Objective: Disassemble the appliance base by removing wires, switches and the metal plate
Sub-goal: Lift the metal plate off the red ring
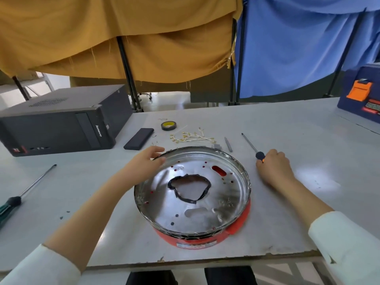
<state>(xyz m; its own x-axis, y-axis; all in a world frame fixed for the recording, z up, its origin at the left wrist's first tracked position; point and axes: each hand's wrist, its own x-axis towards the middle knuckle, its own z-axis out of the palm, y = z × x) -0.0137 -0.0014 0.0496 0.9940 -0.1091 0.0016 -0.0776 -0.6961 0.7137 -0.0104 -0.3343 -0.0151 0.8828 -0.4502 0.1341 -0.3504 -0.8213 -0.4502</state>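
Resting on the far-left rim of the round appliance base (192,194), the left hand (144,163) has its fingers nearly straight and relaxed, the fingertips touching the rim edge without closing round it. The left forearm runs from a white sleeve at the lower left diagonally up toward the base. The right hand (274,166) lies on the pale grey surface (287,124) just beside the base's right side, its fingers curled round the dark handle of a slim long-shafted screwdriver (251,145) whose shaft points away to the upper left, flat on the surface. The right forearm enters from a white sleeve at the lower right.

The base sits at the middle of the surface, near its front edge. It is a shallow red plastic ring holding a shiny, dish-shaped metal plate (185,206). The plate has a large irregular central opening edged with black tape, a red oval slot at the upper right, a pale keyhole-shaped cutout toward the front, and small holes scattered about.

Behind the base lie a cluster of pale wires with brass terminals (190,136), a roll of black tape with a yellow core (168,125), a flat black rectangular block (139,139), and a short grey bit (228,144). A green-handled screwdriver (20,197) lies at the left, with a black desktop computer case (61,120) beyond it.
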